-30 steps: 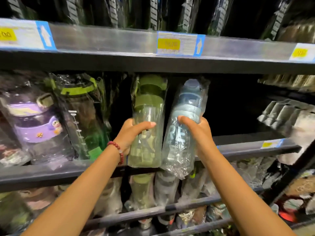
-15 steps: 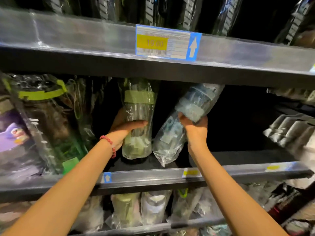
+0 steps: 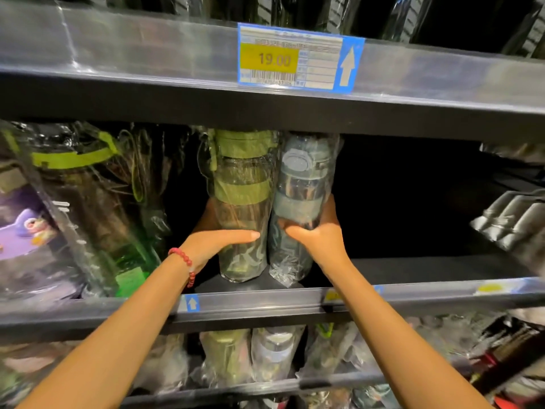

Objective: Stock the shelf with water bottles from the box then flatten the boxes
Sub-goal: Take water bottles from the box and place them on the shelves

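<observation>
Two plastic-wrapped water bottles stand upright side by side on the middle shelf [image 3: 413, 293]. My left hand [image 3: 212, 246] grips the green-lidded bottle [image 3: 241, 208], thumb across its front and fingers behind. The grey-blue-lidded bottle [image 3: 303, 196] is held around its middle by my right hand [image 3: 315, 234]. The two bottles touch each other, and their lids reach up to the shelf above [image 3: 147, 57]. No box is in view.
Wrapped bottles with green straps [image 3: 97, 202] and a purple cartoon one [image 3: 26, 231] fill the left of this shelf. Right of my hands the shelf is dark, with grey packages [image 3: 513, 219] at the far right. More wrapped bottles [image 3: 250, 355] sit on the shelf below.
Both bottles have gone deeper onto the shelf. The grey-blue bottle, tilted to the right before, now stands upright against the green one. The view has moved closer.
</observation>
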`<state>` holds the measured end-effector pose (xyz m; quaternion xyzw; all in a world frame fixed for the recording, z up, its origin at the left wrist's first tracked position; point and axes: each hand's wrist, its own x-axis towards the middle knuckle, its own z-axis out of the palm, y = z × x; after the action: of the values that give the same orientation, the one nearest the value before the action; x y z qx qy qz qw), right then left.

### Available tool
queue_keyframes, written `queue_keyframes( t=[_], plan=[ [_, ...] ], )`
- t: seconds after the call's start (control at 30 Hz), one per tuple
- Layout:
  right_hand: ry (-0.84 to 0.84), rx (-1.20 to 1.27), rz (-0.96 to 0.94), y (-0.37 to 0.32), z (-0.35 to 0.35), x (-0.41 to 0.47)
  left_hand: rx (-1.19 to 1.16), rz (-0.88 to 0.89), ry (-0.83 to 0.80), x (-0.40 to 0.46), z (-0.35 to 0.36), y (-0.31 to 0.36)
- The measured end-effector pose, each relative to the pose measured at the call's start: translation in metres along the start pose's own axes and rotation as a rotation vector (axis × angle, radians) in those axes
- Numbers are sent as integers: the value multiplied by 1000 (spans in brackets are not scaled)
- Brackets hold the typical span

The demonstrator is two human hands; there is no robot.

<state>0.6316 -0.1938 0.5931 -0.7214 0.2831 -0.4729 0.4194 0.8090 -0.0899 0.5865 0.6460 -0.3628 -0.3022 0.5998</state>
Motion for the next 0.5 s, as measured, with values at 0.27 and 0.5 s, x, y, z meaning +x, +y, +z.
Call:
queue_keyframes(
  t=[0.27, 0.5],
  plan=[
    [-179, -256, 144, 2, -15, -18, 108, -14, -119, -44, 11, 26],
    [-115, -639, 238, 1, -5, -22, 627, 35, 83, -50, 22, 22]
  ],
)
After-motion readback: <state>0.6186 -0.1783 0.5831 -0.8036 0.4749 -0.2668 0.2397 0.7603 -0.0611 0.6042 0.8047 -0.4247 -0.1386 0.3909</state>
